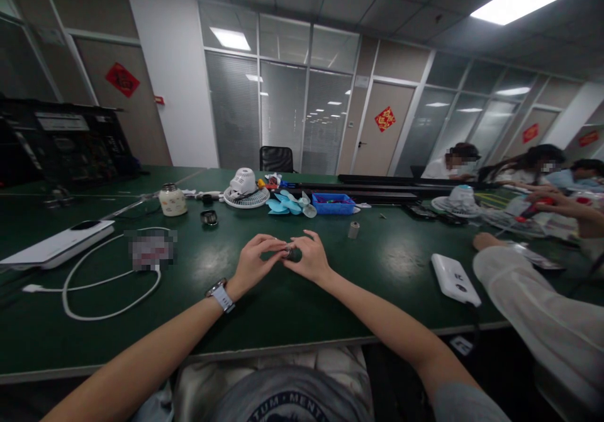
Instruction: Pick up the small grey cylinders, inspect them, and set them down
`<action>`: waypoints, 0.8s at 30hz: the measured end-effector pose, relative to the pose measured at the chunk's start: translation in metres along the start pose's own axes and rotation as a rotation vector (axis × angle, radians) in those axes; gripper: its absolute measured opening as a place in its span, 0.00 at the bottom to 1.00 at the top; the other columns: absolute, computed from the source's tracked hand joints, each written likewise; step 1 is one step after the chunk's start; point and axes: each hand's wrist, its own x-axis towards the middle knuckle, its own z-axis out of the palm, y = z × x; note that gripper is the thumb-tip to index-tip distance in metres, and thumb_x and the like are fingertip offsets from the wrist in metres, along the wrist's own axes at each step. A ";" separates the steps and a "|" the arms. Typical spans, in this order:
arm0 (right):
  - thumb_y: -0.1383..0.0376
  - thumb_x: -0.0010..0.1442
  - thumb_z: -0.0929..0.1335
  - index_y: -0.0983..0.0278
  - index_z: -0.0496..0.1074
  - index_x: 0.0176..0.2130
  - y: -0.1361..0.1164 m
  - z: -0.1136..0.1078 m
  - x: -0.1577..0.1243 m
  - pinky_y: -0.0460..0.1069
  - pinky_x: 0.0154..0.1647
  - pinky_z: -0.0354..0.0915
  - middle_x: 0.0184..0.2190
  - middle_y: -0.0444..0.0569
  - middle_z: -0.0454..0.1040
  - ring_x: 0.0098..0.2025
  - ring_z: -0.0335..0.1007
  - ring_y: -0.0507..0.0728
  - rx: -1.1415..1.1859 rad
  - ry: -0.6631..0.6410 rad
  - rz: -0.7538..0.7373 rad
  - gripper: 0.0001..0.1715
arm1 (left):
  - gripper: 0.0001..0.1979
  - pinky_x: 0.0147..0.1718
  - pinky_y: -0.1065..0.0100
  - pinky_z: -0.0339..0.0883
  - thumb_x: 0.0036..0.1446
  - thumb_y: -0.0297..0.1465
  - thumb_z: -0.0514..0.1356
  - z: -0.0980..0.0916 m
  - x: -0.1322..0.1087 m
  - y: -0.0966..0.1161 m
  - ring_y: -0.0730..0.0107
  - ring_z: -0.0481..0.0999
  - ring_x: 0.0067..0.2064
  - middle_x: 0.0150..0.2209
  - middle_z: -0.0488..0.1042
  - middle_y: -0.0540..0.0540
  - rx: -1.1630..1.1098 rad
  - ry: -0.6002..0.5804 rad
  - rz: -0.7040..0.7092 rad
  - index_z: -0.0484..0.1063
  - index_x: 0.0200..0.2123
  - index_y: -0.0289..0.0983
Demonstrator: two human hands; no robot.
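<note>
My left hand (260, 260) and my right hand (307, 256) meet just above the green table (226, 321). Between their pinched fingertips is a small dark object with a metallic glint (289, 254); most of it is hidden, so its kind cannot be made out. The fingers of both hands are closed around it from either side. Beyond my right hand a small metal cylinder (353, 230) stands upright on the table. A dark round part (209, 218) lies past my left hand.
Light-blue fan blades (285, 204), a blue bin (333, 204) and a white fan housing (244, 186) stand at the back. On the left are a cream jar (172, 200), a white cable (70, 305) and a white box (56, 246). At right lies a white power bank (455, 278), near a co-worker's sleeve (523, 296).
</note>
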 end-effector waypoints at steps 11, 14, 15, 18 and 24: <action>0.52 0.52 0.72 0.61 0.71 0.35 0.016 -0.006 0.001 0.57 0.51 0.62 0.35 0.48 0.77 0.43 0.71 0.60 0.120 0.117 0.281 0.17 | 0.09 0.38 0.65 0.71 0.55 0.36 0.62 -0.007 0.005 -0.013 0.64 0.79 0.39 0.37 0.80 0.46 0.004 0.028 -0.255 0.69 0.38 0.39; 0.52 0.51 0.72 0.61 0.72 0.34 0.021 -0.005 0.002 0.55 0.47 0.65 0.34 0.48 0.77 0.40 0.72 0.59 0.274 0.143 0.376 0.17 | 0.12 0.35 0.66 0.70 0.53 0.37 0.63 -0.004 0.002 -0.024 0.64 0.80 0.36 0.34 0.81 0.48 0.007 -0.144 -0.373 0.68 0.38 0.40; 0.52 0.50 0.72 0.62 0.72 0.34 0.022 -0.004 0.003 0.54 0.46 0.66 0.34 0.48 0.78 0.38 0.73 0.58 0.356 0.151 0.406 0.18 | 0.12 0.34 0.66 0.69 0.52 0.38 0.63 -0.002 0.000 -0.028 0.64 0.80 0.35 0.34 0.81 0.49 -0.002 -0.200 -0.404 0.68 0.39 0.40; 0.51 0.48 0.73 0.63 0.73 0.35 0.023 0.002 0.005 0.52 0.42 0.69 0.36 0.50 0.79 0.38 0.75 0.57 0.636 0.146 0.542 0.21 | 0.15 0.34 0.65 0.69 0.50 0.39 0.64 0.003 -0.005 -0.038 0.64 0.80 0.34 0.33 0.81 0.50 -0.025 -0.345 -0.472 0.67 0.39 0.41; 0.52 0.48 0.73 0.66 0.77 0.34 0.022 0.005 0.010 0.51 0.42 0.70 0.34 0.50 0.80 0.37 0.75 0.56 0.926 0.014 0.883 0.20 | 0.18 0.38 0.63 0.70 0.47 0.40 0.66 0.003 -0.008 -0.043 0.62 0.80 0.36 0.33 0.81 0.50 -0.021 -0.410 -0.497 0.69 0.40 0.41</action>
